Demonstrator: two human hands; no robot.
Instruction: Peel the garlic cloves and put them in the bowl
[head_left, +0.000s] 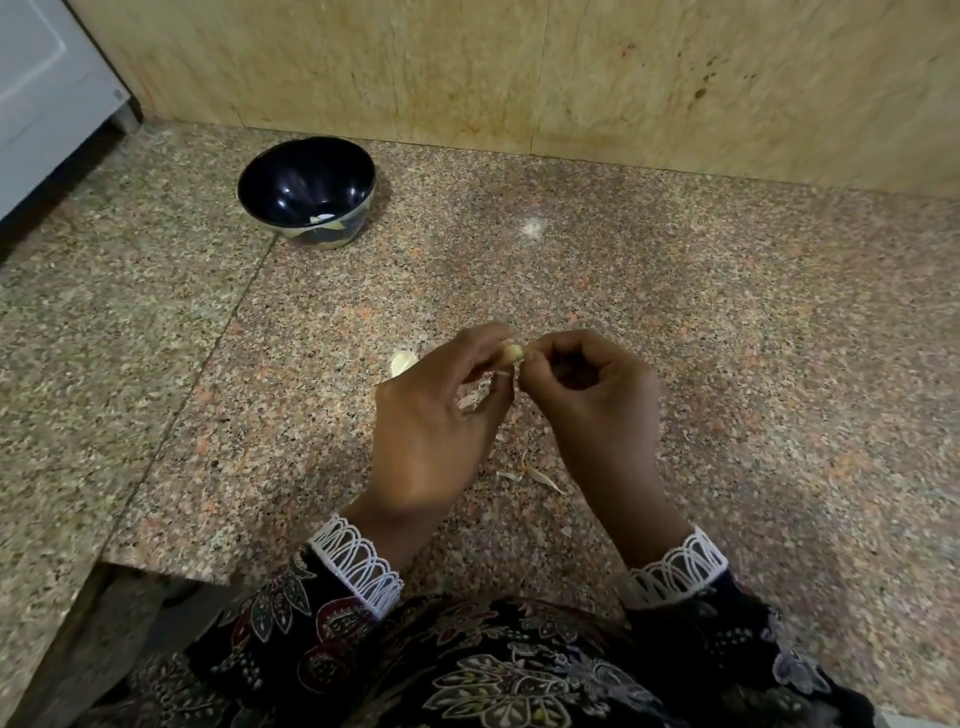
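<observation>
The speckled granite counter (675, 322) carries a dark bowl (306, 182), a garlic clove (402, 362) and peel scraps (540, 475).

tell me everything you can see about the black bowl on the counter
The bowl is small, round and glossy, dark inside with a lighter patterned outer wall. It stands upright on the speckled granite counter, far left near the back wall, apart from both hands. A few pale pieces, likely peeled garlic, lie at its bottom. Nothing else touches it.

A clove (511, 355) shows only partly between pinching fingers; pale bits in the far bowl (306, 191) are too small to identify; a white cabinet (47, 93) is cropped left.
</observation>
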